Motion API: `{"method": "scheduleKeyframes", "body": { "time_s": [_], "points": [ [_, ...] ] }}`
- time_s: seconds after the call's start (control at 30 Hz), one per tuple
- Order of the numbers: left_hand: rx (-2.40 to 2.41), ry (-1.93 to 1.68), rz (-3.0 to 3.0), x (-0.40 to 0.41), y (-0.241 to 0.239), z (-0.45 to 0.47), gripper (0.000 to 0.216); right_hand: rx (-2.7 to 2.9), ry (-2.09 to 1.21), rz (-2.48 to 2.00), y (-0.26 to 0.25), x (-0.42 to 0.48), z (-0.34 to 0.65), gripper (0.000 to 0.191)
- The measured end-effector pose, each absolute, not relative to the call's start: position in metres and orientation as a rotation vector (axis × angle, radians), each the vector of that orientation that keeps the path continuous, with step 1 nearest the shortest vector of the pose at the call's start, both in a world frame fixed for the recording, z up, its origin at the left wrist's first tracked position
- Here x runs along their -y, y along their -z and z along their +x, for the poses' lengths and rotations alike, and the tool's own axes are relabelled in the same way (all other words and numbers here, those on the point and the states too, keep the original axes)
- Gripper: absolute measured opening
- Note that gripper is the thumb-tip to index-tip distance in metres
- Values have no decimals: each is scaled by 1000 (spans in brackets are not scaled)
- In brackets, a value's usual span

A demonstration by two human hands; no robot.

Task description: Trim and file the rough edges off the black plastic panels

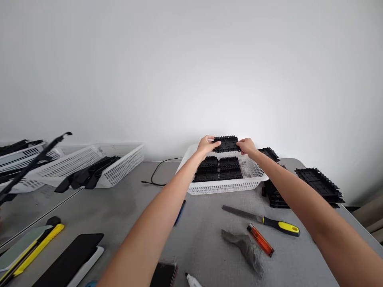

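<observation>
A black plastic panel with toothed edges (226, 144) is held between my two hands, over the back of a white perforated basket (223, 188). My left hand (207, 146) pinches its left end, thumb on the near face. At the opposite end, my right hand (246, 146) grips it between thumb and fingers. Below, several similar black panels (229, 174) lie in rows inside the basket, partly hidden by my left forearm. More of these panels are stacked (318, 183) on the table to the right, some behind my right arm.
A file with a yellow-black handle (279, 226), an orange lighter (260, 240), a grey cloth (245, 249) and a marker (193, 280) lie in front. Leftward are white baskets of black parts (122, 167), a yellow cutter (38, 249) and a black cable (154, 175).
</observation>
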State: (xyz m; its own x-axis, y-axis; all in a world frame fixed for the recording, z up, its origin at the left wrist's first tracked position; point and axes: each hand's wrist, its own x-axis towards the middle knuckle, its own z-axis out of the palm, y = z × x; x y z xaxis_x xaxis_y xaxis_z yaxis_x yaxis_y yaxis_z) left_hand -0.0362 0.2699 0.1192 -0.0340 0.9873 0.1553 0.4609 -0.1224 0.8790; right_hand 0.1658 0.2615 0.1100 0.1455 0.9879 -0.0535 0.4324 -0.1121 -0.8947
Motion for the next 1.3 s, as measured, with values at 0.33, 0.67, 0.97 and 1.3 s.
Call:
{"method": "scheduleKeyframes", "body": {
  "time_s": [0.33,0.67,0.97,1.3],
  "points": [
    [-1741,-683,1823,-321,-48,-30,50,1550,-848,-2150,-58,-315,151,23],
    [-1777,-445,2004,-335,-23,-24,36,1694,-841,-2330,-45,-320,138,28],
    [-1860,-448,2141,-312,-55,-31,41,1866,-576,-2147,-87,-284,146,22],
    [-1818,-1012,2212,-203,-137,-36,37,2516,-228,-1477,-96,-12,84,30]
  ]
}}
